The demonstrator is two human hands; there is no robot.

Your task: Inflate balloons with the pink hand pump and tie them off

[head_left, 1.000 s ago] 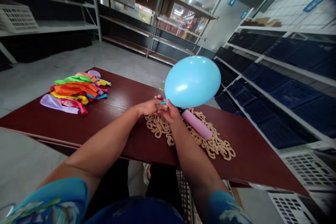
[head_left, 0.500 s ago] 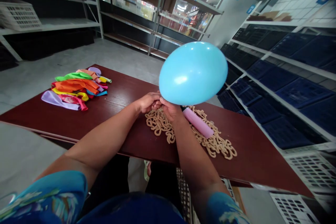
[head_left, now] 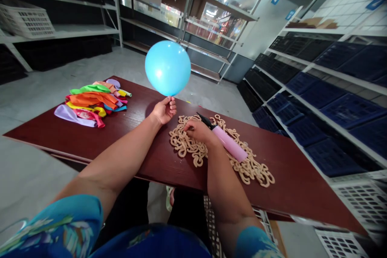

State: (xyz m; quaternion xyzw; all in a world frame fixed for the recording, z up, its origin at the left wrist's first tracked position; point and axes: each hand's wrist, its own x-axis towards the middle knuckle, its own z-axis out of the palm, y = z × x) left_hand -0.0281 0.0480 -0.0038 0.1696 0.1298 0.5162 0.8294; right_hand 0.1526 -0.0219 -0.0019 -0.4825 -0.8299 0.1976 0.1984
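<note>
An inflated light-blue balloon (head_left: 168, 67) stands upright above the table, its neck pinched in the fingers of my left hand (head_left: 165, 110). My right hand (head_left: 199, 132) is lower and further right, over a heap of tan, curly cord-like pieces (head_left: 183, 143). Its fingers are bent together and reach into the heap's near side; whether they grip a piece is hidden. Just beyond that hand, a pink hand pump (head_left: 229, 143) with a black nozzle lies on the heap.
Several uninflated balloons (head_left: 93, 100) in mixed colours lie piled on the left of the dark red table (head_left: 142, 145). Shelves with dark blue crates (head_left: 338, 100) line the right side. A white basket (head_left: 28, 20) sits on a left-hand shelf; metal racks (head_left: 208, 50) stand behind.
The balloon has swung left and upright, now in my left hand alone. My right hand has let go of it and come down to the tan pieces, uncovering the pump's nozzle.
</note>
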